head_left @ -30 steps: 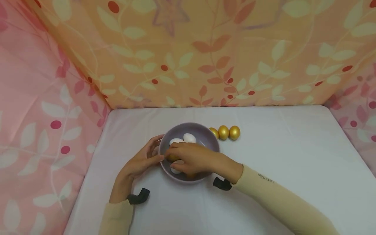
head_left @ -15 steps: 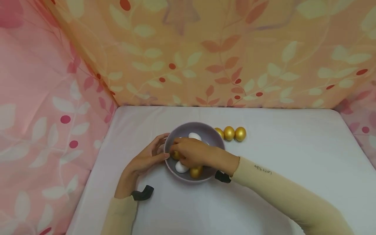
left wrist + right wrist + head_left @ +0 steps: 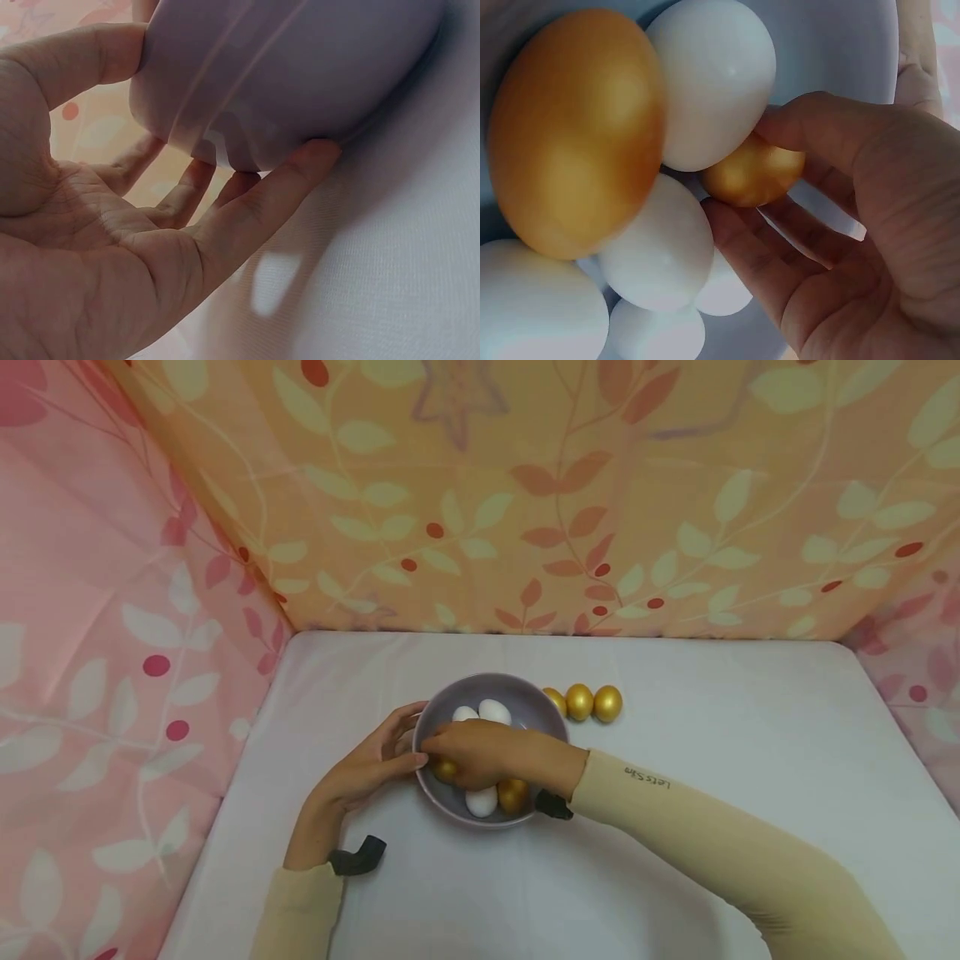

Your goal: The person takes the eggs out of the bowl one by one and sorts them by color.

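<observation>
A purple-grey bowl (image 3: 491,820) stands on the white table, holding several white eggs (image 3: 495,712) and golden eggs. My left hand (image 3: 367,768) holds the bowl's left side, thumb at the rim; in the left wrist view its fingertips touch the outer wall (image 3: 300,82). Inside the bowl, my right hand (image 3: 480,756) pinches a golden egg (image 3: 754,176) between thumb and fingers, close to the left wall. A white egg (image 3: 712,82) touches that egg, and a larger-looking golden egg (image 3: 577,135) lies nearer the right wrist camera. My right hand covers part of the eggs in the head view.
Golden eggs (image 3: 579,702) sit in a row behind the bowl's right side, one partly hidden by the rim. A white cloth (image 3: 712,735) covers the table. Patterned fabric walls (image 3: 480,568) rise at the back and both sides.
The head view has shifted slightly. Inside the bowl, a white egg has moved right, beside the front golden egg. My right hand keeps low at the bowl's left side; my left hand stays on the bowl.
</observation>
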{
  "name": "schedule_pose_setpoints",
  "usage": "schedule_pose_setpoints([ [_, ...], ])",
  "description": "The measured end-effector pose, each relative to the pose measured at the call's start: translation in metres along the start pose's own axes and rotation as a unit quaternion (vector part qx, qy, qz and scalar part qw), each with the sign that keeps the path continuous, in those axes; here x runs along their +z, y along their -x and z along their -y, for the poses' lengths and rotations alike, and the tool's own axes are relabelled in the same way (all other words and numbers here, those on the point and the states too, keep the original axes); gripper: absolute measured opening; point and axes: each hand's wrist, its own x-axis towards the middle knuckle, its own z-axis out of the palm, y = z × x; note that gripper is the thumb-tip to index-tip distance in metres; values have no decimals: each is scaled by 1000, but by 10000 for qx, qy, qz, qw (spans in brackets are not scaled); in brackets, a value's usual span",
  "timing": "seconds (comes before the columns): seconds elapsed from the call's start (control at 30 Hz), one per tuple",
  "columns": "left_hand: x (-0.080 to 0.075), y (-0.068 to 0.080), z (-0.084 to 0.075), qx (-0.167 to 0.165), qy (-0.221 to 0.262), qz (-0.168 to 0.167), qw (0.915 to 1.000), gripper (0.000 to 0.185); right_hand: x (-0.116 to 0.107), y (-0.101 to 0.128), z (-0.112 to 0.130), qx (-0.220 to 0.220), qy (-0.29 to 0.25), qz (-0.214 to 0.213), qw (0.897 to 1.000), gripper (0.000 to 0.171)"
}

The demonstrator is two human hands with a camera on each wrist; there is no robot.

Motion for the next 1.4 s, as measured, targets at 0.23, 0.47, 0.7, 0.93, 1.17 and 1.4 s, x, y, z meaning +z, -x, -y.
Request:
schedule_pose_setpoints([
  [0.23,0,-2,-4,-85,55,-27,9999,81,-6,7,-6,41,-166,-141,9998,48],
  [0.47,-3,-2,-3,-53,66,-8,10000,81,-17,17,-11,-118,-283,-420,9986,44],
  [0.7,-4,0,-2,-22,34,-80,10000,80,-21,28,-19,-343,-423,-770,9955,37],
  [0.93,5,5,9,-134,26,-10,9999,80,-10,47,-25,-182,-784,-998,9917,36],
  [1.17,8,2,5,-57,-41,-76,9999,80,1,70,-34,-80,-1576,-1980,9674,38],
  [1.4,4,1,-3,-109,-8,-92,9999,82,12,91,-47,38,-2491,-2803,9270,42],
])
